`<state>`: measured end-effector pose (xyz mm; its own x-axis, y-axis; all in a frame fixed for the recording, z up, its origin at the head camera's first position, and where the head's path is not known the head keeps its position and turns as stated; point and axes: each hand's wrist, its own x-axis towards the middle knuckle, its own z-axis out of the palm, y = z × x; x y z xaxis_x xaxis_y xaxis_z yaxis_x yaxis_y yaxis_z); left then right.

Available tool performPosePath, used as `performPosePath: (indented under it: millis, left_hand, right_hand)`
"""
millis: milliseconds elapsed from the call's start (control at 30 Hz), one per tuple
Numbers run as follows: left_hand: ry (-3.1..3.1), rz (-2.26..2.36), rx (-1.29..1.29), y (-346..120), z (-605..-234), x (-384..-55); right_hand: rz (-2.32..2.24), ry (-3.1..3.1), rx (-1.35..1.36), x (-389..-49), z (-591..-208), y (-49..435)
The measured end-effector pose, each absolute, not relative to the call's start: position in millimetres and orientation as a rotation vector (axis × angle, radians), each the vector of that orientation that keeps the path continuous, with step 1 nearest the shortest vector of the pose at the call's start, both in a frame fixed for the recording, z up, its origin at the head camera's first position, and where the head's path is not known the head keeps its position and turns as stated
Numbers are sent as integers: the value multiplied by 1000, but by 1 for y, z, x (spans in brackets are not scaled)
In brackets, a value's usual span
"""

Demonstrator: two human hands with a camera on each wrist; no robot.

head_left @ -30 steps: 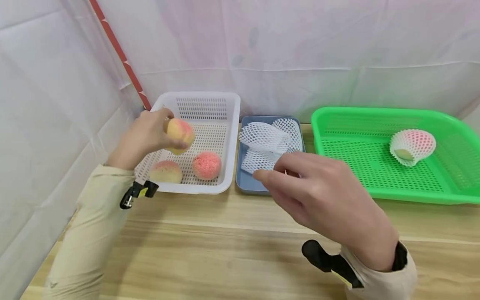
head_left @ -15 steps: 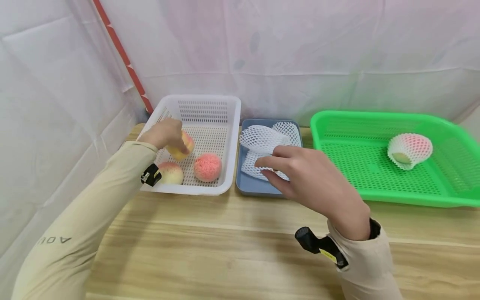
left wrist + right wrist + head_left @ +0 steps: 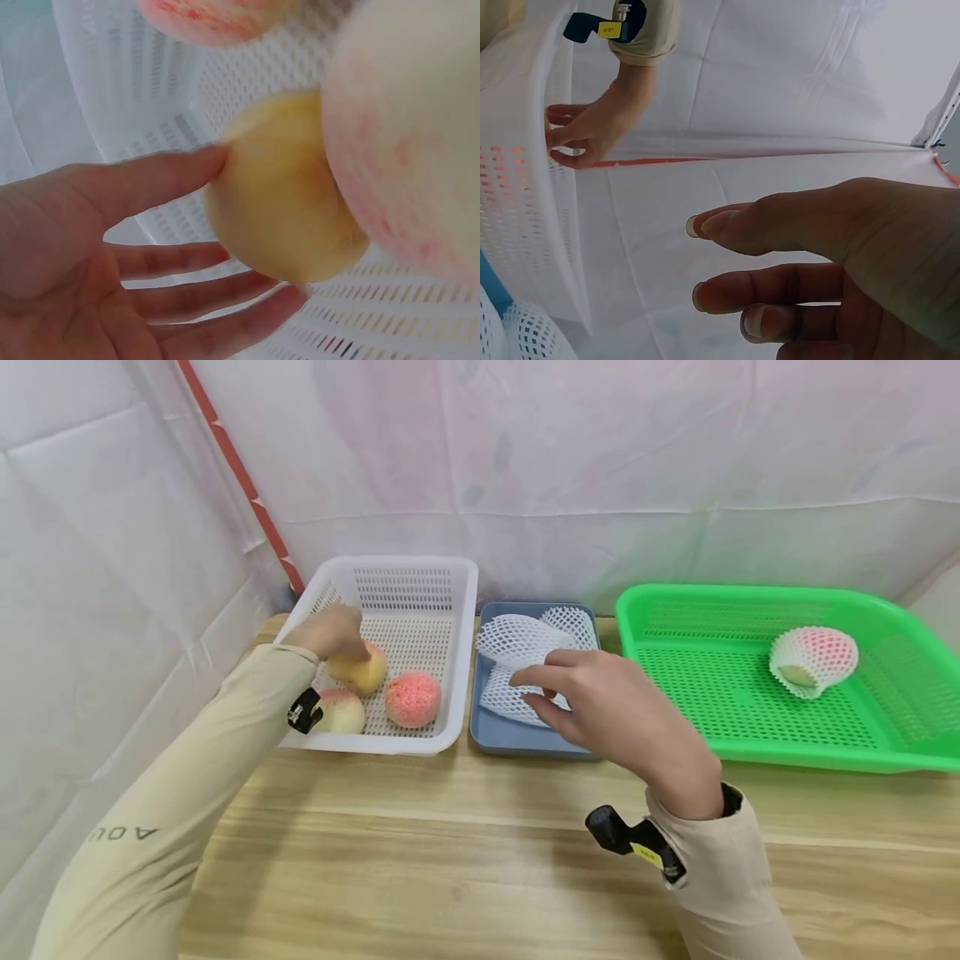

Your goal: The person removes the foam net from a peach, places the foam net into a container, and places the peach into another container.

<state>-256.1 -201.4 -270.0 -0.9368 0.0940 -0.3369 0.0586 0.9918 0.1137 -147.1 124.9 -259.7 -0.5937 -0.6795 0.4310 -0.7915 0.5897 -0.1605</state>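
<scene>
In the white basket [image 3: 405, 744] at the left lies a yellow peach [image 3: 362, 675], beside a pale pink-tinged peach [image 3: 343, 713] and a pinkish-red one [image 3: 412, 699]. My left hand [image 3: 330, 633] reaches in over the yellow peach. Seen from the left wrist, thumb [image 3: 214, 159] and fingers [image 3: 247, 319] are nearly straight and spread at its near side, the thumb touching it. Over the blue-grey tray [image 3: 525, 743] hovers my right hand [image 3: 611, 710], its fingers loosely bent and holding nothing. White foam net sleeves [image 3: 517, 639] lie in that tray beneath it.
To the right stands a green basket [image 3: 750, 753] with a net-wrapped peach [image 3: 814, 661] inside. White sheeting [image 3: 600, 443] hangs behind and at the left, with a red strip [image 3: 240, 472] down the corner. All containers sit on a wooden table [image 3: 450, 843].
The yellow peach, held higher a second ago, has come down into the white basket, and the left hand's fingers have loosened. My right hand has drawn slightly back and stays over the tray.
</scene>
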Motion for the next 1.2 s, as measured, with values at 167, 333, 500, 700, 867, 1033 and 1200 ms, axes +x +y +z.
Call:
performPosePath:
  millis: [167,333,500,700,867,1033,1200]
  left_hand:
    - [2832,116,133,-202,-270,-258]
    - [2824,98,123,-200,-267,-257]
    - [2791,66,127,-199,-261,-253]
    - [2765,65,174,-186,-242,-246]
    - [2746,97,219,-166,-236,-242]
    - [2805,131,268,-149,-238,-239]
    - [2894,283,322,-126,-235,-234]
  right_hand:
    - [507,-2529,1201,-151,-262,125]
    - [529,-2560,1194,-152,-263,126]
    - [539,-2623,1179,-152,-263,127]
    - [538,-2688,1158,-156,-263,128]
    - [544,-2772,1116,-163,-264,130]
    - [546,-2847,1089,-167,-267,131]
    - [536,-2876,1043,-167,-270,136]
